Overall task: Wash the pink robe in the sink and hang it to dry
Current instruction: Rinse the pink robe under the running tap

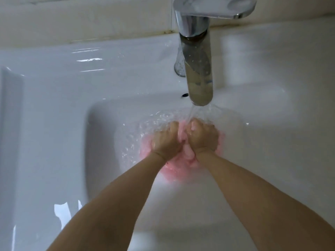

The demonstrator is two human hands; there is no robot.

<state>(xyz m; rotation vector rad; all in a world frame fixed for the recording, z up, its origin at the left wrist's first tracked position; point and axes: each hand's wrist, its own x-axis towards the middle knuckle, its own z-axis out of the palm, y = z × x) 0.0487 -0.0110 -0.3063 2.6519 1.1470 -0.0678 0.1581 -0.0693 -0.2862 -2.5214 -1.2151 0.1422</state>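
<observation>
Two hands, knuckles up and nearly touching, low in the basin: left hand (165, 140) and right hand (203, 136), each with fingers curled into a bunch of the pink robe (172, 169). Robe wadded and soaked on the sink floor, under and between both hands, spilling toward the viewer. Stream of water (197, 113) landing on the right hand's knuckles and fanning outward; tap (197, 69) directly above, overflow hole (185, 95) just beside the spout. White sink (54, 124) all around. Judged risks: spray over the rim, from the stream breaking on the knuckles; a blocked drain and rising water, from cloth packed over the outlet (outlet hidden). Long axis of the wad roughly from tap toward viewer; collar and hem ends impossible to tell.
</observation>
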